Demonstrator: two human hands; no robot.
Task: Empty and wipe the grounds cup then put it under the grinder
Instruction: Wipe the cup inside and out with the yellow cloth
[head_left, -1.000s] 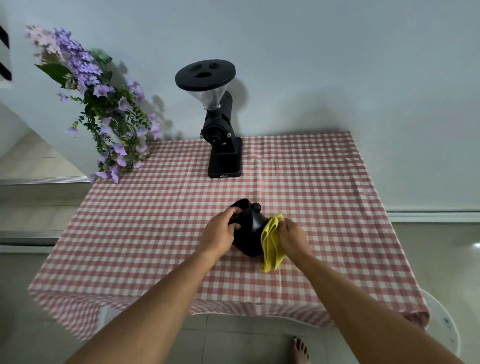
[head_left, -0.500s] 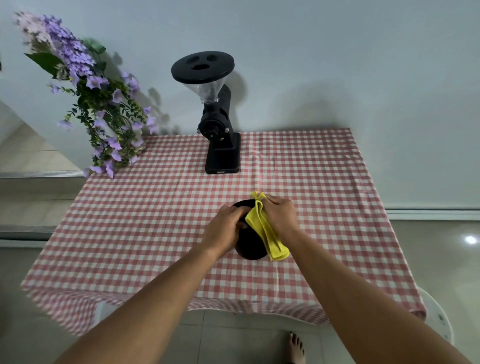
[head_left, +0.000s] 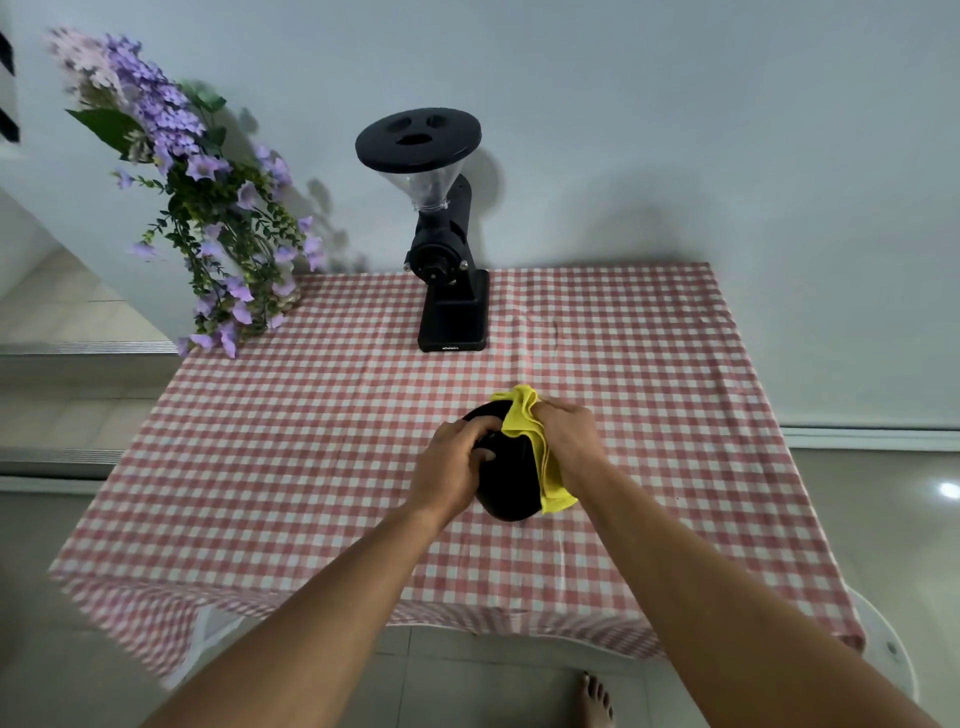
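Note:
The black grounds cup (head_left: 511, 480) is held just above the middle of the checked tablecloth (head_left: 311, 441). My left hand (head_left: 454, 462) grips its left side. My right hand (head_left: 569, 441) presses a folded yellow cloth (head_left: 535, 441) against the cup's right side and rim. The cloth drapes down over the cup's right flank. The black coffee grinder (head_left: 447, 270) with a clear hopper stands at the table's far edge by the wall, with nothing on its base plate.
A bunch of purple flowers (head_left: 208, 208) hangs over the far left corner of the table. A white wall runs behind the grinder. A white stool edge (head_left: 883, 649) shows at the lower right, and my bare foot (head_left: 595, 699) is on the tiled floor.
My right hand with the yellow cloth has swept from the cup's lower right side up to its rim. The left hand has kept its grip on the cup.

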